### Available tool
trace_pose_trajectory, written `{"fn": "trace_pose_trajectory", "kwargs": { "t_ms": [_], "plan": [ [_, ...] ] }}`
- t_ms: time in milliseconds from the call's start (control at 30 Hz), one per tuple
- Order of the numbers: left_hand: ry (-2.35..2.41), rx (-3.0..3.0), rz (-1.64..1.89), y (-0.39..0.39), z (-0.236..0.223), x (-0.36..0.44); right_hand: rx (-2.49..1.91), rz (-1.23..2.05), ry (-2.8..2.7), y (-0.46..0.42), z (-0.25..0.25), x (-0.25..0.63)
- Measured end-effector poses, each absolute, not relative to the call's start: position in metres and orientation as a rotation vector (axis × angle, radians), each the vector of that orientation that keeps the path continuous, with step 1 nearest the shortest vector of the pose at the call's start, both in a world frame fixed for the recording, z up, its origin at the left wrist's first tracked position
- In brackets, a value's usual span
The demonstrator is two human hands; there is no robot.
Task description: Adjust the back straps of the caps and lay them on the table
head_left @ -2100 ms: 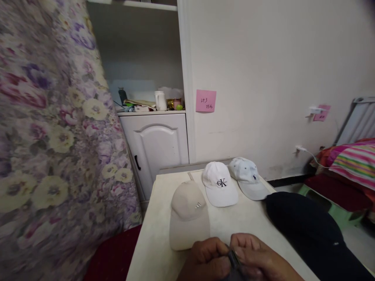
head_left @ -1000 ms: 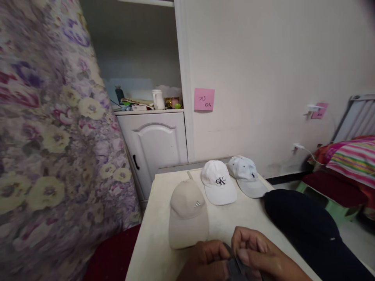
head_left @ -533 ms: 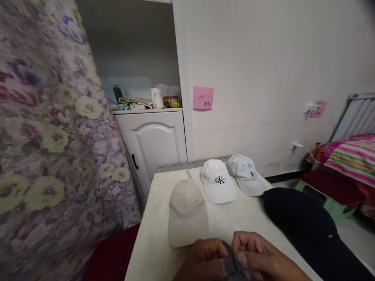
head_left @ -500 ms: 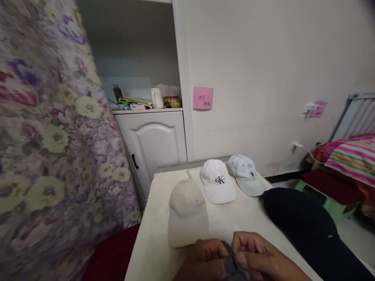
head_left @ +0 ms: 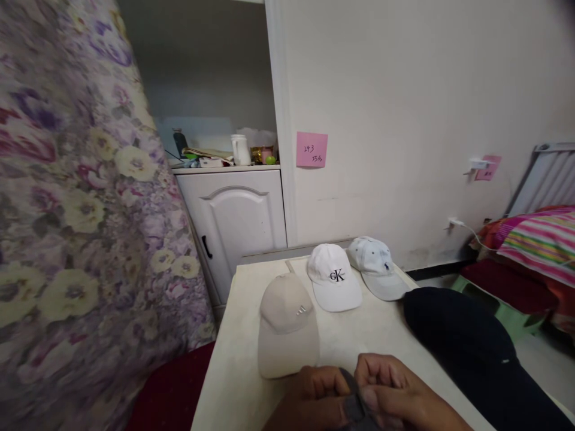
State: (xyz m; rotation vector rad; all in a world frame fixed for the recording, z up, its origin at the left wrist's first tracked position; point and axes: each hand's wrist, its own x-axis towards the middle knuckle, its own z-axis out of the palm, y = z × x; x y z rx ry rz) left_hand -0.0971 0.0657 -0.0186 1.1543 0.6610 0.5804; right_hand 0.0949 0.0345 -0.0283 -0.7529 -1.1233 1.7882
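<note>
At the bottom edge of the view, my left hand (head_left: 317,400) and my right hand (head_left: 399,389) are close together, fingers pinched on a dark grey fabric strap (head_left: 354,409). Whatever the strap belongs to is mostly hidden by my hands and cut off by the frame. Just beyond my left hand lies a beige cap (head_left: 287,320) with a small striped logo, its brim toward me. Behind it sit a white cap (head_left: 335,278) with black letters and a pale blue cap (head_left: 375,266). A large dark navy cap (head_left: 462,341) lies to the right of my right hand.
The caps rest on a cream-covered table (head_left: 238,335). A floral curtain (head_left: 90,227) hangs at left, beside a white cabinet (head_left: 242,221). Dark red seats show at the table's left (head_left: 173,389) and right (head_left: 512,287). A pink note (head_left: 311,149) is stuck on the wall.
Both hands keep their grip on the grey strap and have barely shifted. The caps on the table stay where they were.
</note>
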Motion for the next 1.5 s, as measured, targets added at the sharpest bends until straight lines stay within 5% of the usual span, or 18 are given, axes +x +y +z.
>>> {"fn": "trace_pose_trajectory", "kwargs": {
  "t_ms": [1500],
  "plan": [
    [0.771, 1.086, 0.593, 0.062, -0.001, -0.093, -0.651, 1.837, -0.895, 0.027, -0.036, 0.092]
  ]
}}
